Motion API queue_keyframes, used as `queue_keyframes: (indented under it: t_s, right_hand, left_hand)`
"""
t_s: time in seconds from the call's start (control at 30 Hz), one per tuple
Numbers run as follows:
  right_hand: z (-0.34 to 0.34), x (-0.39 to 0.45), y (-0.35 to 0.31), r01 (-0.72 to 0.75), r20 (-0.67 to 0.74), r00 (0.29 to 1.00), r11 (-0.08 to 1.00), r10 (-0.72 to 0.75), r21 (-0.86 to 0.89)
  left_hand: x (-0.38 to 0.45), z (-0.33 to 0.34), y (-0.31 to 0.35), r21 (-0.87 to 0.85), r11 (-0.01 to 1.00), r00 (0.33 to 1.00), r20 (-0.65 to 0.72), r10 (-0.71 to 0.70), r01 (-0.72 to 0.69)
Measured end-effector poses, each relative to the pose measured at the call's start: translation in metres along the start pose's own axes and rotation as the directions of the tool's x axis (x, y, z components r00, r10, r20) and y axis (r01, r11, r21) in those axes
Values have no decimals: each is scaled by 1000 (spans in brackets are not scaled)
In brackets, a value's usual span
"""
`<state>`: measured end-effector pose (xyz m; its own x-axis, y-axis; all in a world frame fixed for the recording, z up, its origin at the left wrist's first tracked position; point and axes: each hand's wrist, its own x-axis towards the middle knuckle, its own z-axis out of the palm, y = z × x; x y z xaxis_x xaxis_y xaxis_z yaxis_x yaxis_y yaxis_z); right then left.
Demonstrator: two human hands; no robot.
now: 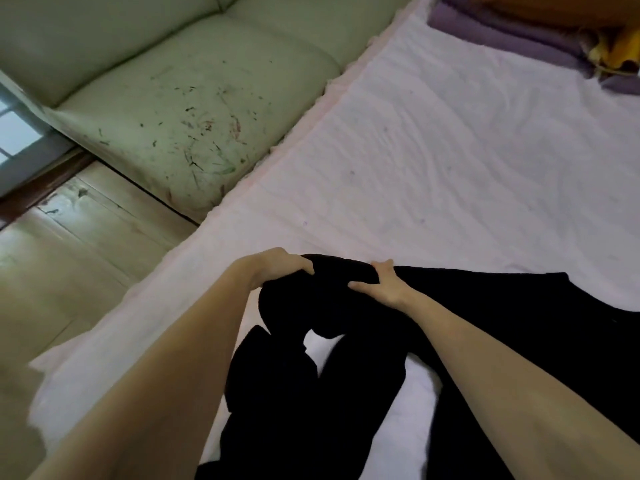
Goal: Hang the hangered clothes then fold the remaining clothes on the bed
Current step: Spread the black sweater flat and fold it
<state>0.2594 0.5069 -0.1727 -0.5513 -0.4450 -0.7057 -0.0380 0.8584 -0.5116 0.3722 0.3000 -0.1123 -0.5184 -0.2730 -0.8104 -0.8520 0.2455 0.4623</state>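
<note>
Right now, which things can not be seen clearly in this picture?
Head view only:
- Black garment: its type is unclear; it is bunched, too dark, and cut by the bottom edge.
- Left hand fingers: tips hidden in the cloth.
- Yellow item: cut by the right edge.

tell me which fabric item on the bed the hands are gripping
The black garment at the near edge: left hand and right hand both grip it. The purple bedding lies untouched in the far corner.
</note>
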Motion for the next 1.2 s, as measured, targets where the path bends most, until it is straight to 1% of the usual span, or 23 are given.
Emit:
queue_keyframes:
  t_s: [0.03, 0.1, 0.17, 0.23, 0.3, 0.37, 0.43, 0.5, 0.53, 0.57, 0.7, 0.77, 0.8, 0.83, 0.87, 0.9, 0.93, 0.97, 1.0, 1.03, 1.1, 1.17, 1.2]
  right_hand:
    - [2, -2, 0, -4, 0, 1000, 999, 4, 50]
    - [6, -13, -6, 45, -35, 999, 979, -39, 197]
    - [6, -30, -15, 144, -120, 987, 933, -110, 330]
    - [2, -52, -28, 209, -182, 975, 817, -129, 537]
    - [-12, -77, -33, 182, -142, 983, 657, -113, 732]
    - [-35, -103, -24, 108, -41, 990, 535, -136, 838]
    - [-64, -126, -2, 52, 13, 993, 531, -117, 846]
    - [-88, -142, 20, -3, 27, 999, 604, -30, 797]
    - [-99, -148, 34, -20, 16, 1000, 644, 13, 764]
    - [-110, -159, 53, -40, 1, 998, 656, 59, 754]
    - [-140, -194, 134, -62, -44, 988, 634, 150, 771]
    - [-148, -204, 163, -36, -108, 975, 620, 194, 784]
    - [-152, -208, 183, -16, -162, 960, 622, 229, 783]
    - [-157, -212, 201, -3, -228, 937, 655, 266, 756]
    - [-160, -213, 215, 3, -282, 912, 682, 299, 731]
    - [-165, -219, 237, 7, -331, 882, 693, 335, 721]
    - [-167, -219, 252, 14, -363, 859, 693, 361, 720]
    - [-170, -221, 279, 11, -374, 837, 672, 399, 740]
    - [-170, -219, 294, 7, -384, 819, 661, 427, 751]
    - [-169, -220, 311, -8, -375, 812, 650, 448, 760]
    - [-165, -215, 341, -48, -355, 828, 685, 434, 727]
    - [-157, -207, 357, -129, -353, 845, 794, 402, 594]
    - [-152, -200, 368, -176, -366, 844, 848, 391, 499]
  left_hand:
    - [-6, -2, 0, 13, 999, 999, 38, 36, -37]
    - [-12, -3, 0, -61, 991, 992, -7, 122, -122]
    - [-20, 2, 9, -339, 930, 989, -15, 147, -143]
    - [-29, 10, 25, -597, 794, 984, 40, 176, -118]
    - [-46, 25, 49, -693, 714, 970, 89, 227, -103]
    - [-64, 43, 75, -711, 696, 950, 141, 279, -99]
    - [-78, 66, 99, -695, 711, 908, 224, 354, -105]
    - [-85, 91, 116, -648, 751, 852, 314, 418, -130]
    - [-88, 107, 124, -617, 772, 840, 331, 431, -153]
    - [-90, 130, 134, -602, 781, 820, 356, 447, -164]
    - [-103, 232, 166, -616, 786, 709, 535, 460, -44]
    - [-107, 269, 175, -604, 796, 710, 539, 454, -50]
    - [-110, 291, 179, -592, 800, 727, 508, 461, -93]
    - [-113, 312, 182, -550, 811, 755, 441, 484, -198]
    - [-111, 326, 180, -444, 821, 781, 339, 525, -359]
    - [-111, 350, 183, -271, 801, 774, 225, 592, -534]
    - [-109, 361, 180, -66, 733, 725, 110, 680, -677]
    - [-107, 383, 180, 133, 660, 671, 56, 740, -739]
    - [-101, 390, 176, 307, 587, 630, 57, 775, -749]
    - [-94, 402, 172, 475, 507, 626, 124, 770, -719]
    - [-82, 422, 165, 761, 284, 682, 269, 680, -583]
    - [-70, 436, 155, 889, 122, 730, 276, 625, -441]
    - [-62, 446, 150, 921, 85, 739, 247, 626, -380]
